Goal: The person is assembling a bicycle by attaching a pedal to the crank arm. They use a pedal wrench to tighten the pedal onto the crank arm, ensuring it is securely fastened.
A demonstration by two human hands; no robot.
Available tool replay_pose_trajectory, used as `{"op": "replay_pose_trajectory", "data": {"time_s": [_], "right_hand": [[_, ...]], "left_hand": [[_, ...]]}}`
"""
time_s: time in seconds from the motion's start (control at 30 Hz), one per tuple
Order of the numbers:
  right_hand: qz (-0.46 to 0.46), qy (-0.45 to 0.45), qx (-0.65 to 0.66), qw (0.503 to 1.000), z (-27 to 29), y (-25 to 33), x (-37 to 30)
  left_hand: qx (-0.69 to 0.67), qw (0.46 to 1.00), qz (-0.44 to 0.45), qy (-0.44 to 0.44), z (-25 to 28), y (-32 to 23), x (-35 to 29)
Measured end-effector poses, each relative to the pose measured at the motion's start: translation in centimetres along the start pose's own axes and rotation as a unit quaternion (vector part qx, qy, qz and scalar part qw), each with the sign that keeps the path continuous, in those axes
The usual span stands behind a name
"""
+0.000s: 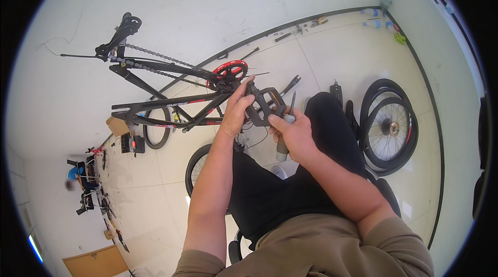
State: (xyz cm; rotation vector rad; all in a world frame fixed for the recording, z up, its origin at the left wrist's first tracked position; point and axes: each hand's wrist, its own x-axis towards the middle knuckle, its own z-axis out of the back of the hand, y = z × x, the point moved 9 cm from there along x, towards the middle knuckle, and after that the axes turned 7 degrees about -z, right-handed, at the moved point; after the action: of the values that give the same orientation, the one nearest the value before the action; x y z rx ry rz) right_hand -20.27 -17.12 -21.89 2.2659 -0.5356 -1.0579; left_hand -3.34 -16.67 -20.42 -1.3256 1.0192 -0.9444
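A black bicycle pedal (256,116) with an open cage sits between my hands, beside the bottom bracket of a black bike frame (194,120). Fingers of my left hand (238,107) close round the pedal's left side. My right hand (296,134) is wrapped about a screwdriver (282,150) with a grey handle, its thin shaft pointing up past the fingers. The right thumb presses on the pedal's near corner. Just beyond the left fingertips is a red and black chainring (228,69), with the chain (165,73) running left to the derailleur (118,38).
Two wheels (389,126) lie stacked on the floor at right. Pliers (319,21) and small parts lie along the far wall. Left, a toolbox (133,144) stands near a cardboard box (118,126) and another wheel (156,131). A person (75,177) is far off at left.
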Motion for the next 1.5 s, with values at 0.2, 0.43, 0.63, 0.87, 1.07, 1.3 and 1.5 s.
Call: {"op": "replay_pose_trajectory", "data": {"time_s": [0.2, 0.43, 0.63, 0.87, 1.07, 1.3, 1.5], "right_hand": [[-0.197, 0.118, 0.279, 0.932, -1.2, -3.8, 0.9], [-0.262, 0.203, 0.472, 0.817, -3.1, -4.2, 0.5], [-0.259, 0.212, 0.425, 0.841, -2.9, -4.2, 0.4], [0.055, -0.074, -0.055, 0.994, 2.0, -0.1, -0.7], [0.440, -0.081, -0.350, 0.823, -1.4, 4.2, -2.8], [0.348, -0.070, -0.310, 0.882, -0.7, 2.8, -1.4], [0.063, -0.010, -0.108, 0.992, 0.0, 0.2, 0.3]], "left_hand": [[-0.092, 0.995, 0.017, -0.028, 0.2, 0.6, 0.3], [-0.033, 0.999, -0.011, 0.018, -0.2, -0.2, 0.0], [-0.076, 0.997, -0.014, 0.011, 0.1, 0.4, -0.1], [-0.039, 0.997, -0.055, -0.031, 0.4, 0.5, 0.2], [-0.047, 0.997, -0.058, -0.030, 0.3, 0.2, 0.2], [-0.087, 0.995, -0.035, -0.034, 0.0, 0.0, -0.2], [-0.194, 0.979, 0.010, -0.058, 1.2, 1.3, 0.0]]}}
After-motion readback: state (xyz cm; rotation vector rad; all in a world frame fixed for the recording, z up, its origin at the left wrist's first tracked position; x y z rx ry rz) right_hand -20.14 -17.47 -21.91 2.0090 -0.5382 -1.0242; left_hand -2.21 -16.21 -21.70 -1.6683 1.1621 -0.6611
